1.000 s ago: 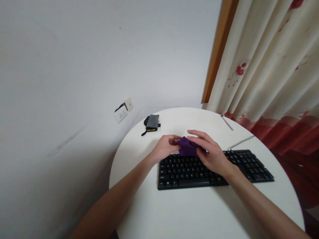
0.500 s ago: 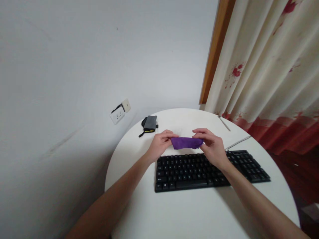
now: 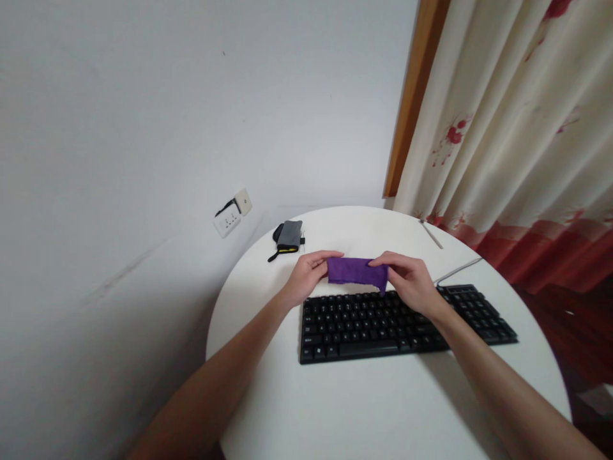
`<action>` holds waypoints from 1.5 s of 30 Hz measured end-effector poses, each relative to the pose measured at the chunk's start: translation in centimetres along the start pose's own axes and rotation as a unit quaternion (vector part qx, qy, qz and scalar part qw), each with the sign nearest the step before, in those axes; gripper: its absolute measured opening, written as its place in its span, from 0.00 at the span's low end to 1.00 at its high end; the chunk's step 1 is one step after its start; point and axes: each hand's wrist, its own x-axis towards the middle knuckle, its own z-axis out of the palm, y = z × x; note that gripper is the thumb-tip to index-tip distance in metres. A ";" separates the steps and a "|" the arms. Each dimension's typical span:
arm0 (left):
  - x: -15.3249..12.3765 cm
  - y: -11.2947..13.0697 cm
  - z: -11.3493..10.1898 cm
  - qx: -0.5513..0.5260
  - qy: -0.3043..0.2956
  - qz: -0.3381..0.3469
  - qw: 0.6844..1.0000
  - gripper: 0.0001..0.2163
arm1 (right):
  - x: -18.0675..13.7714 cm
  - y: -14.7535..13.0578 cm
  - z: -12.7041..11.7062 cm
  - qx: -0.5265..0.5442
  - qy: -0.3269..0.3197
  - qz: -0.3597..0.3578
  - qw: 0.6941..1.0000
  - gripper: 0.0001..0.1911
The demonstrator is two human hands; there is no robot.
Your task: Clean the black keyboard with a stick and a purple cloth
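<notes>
Toward eleven o'clock from the black keyboard: one purple cloth, held up — their left hand pinching its nine-o'clock end, right hand its three-o'clock end. Handling note — even tension, the drooping four-o'clock corner levelled, should serve best.

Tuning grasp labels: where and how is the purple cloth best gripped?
Probably pinch the purple cloth at its two short ends, left hand from the left, right hand from the right. It's a limp strip, longest side to side, and its lower right corner droops, so a single-end grip would likely let it sag.
</notes>
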 end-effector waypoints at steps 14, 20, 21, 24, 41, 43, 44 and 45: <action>-0.7 1.7 0.8 0.132 0.004 0.101 0.986 0.09 | 0.1 0.3 -0.8 -0.038 -0.029 -0.009 0.999 0.17; -1.2 1.6 2.1 0.169 -0.025 0.076 0.982 0.10 | 0.1 0.5 0.3 -0.098 0.056 0.037 0.993 0.08; -1.4 1.7 2.2 0.166 -0.033 0.067 0.983 0.12 | 0.0 0.5 0.8 -0.094 0.055 0.041 0.993 0.12; -1.8 2.0 2.5 0.145 -0.059 0.046 0.987 0.16 | -0.3 0.5 2.4 -0.012 -0.024 0.068 0.997 0.26; -0.1 2.3 -5.5 0.384 -0.194 -0.221 0.875 0.13 | 0.0 1.4 1.7 0.045 0.150 0.323 0.933 0.16; -0.2 2.3 -6.3 0.356 -0.244 -0.283 0.857 0.14 | 0.1 1.7 1.3 0.029 0.155 0.327 0.932 0.17; -0.2 2.3 -6.4 0.338 -0.260 -0.299 0.854 0.14 | 0.1 1.8 1.2 0.017 0.155 0.323 0.933 0.17; -0.3 2.3 -6.3 0.323 -0.269 -0.306 0.854 0.15 | 0.1 1.9 1.1 0.003 0.155 0.318 0.935 0.16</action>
